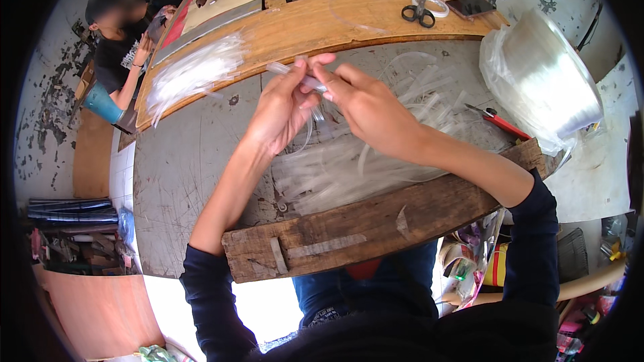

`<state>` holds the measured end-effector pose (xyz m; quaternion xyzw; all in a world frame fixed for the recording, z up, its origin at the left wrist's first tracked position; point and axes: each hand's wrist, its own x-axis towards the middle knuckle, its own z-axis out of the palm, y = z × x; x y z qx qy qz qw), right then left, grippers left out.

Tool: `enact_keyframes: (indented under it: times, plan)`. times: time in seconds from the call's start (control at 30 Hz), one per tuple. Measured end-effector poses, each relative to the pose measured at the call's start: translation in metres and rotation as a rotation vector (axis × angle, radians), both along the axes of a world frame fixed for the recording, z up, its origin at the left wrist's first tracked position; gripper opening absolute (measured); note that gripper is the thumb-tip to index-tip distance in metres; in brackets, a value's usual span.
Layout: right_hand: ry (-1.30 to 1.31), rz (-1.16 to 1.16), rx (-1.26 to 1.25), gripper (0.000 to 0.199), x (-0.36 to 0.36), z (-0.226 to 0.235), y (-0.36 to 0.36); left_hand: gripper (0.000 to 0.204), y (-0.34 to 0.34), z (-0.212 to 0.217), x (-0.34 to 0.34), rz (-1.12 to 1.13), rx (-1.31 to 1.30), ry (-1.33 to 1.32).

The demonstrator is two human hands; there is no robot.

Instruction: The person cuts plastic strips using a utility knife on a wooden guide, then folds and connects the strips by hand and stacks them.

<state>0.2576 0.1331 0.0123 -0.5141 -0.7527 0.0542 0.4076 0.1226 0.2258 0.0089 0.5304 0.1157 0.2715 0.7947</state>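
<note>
**Both hands pinch a clear tube piece over the grey bench**

The left hand [282, 110] and the right hand [365, 104] meet above the middle of the bench [194, 154], fingertips pressed together on a short piece of clear plastic tube [295, 75]. Each hand is closed in a narrow pinch on it; the tube sticks out to the left past the left fingers, tilted slightly, held clear of the surface.

Directly below the hands lies a loose pile of cut clear tube pieces [349, 167], spread across the grey top and reaching toward the wooden plank [376, 221] at the near edge. The forearms cross over this plank and partly hide the pile.

To the right, just past the pile, a red-handled cutter [500, 122] lies on the bench, and beyond it stands a large spool of clear tubing in a plastic bag [543, 80]. Behind the hands a curved wooden board [349, 23] carries another heap of clear pieces [194, 74] on its left part, black-handled scissors [418, 12] beside a roll of tape [435, 4], and a phone [471, 5] at its right end.

At the far left another person [121, 40] in a dark shirt sits, well apart from the hands.
</note>
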Motion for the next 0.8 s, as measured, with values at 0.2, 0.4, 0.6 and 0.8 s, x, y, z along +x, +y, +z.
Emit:
enact_keyframes:
  times: [0.2, 0.4, 0.6, 0.8]
  plan:
    - [-0.064, 0.233, -0.301, 0.034, 0.027, 0.016, 0.0, 0.023, 0.043, 0.015, -0.037, 0.273, -0.099, -0.355]
    - [-0.254, 0.628, -0.456, 0.017, 0.038, 0.018, -0.006, 0.024, 0.067, 0.055, -0.078, 0.116, -0.121, -0.651]
    - [-0.155, 0.568, -0.578, 0.01, 0.026, 0.034, -0.014, 0.021, 0.04, 0.062, -0.053, 0.473, -0.01, -0.439]
    - [0.506, 0.235, -0.172, 0.011, 0.017, 0.035, -0.007, 0.022, -0.01, 0.031, -0.011, 0.146, 0.439, 0.033]
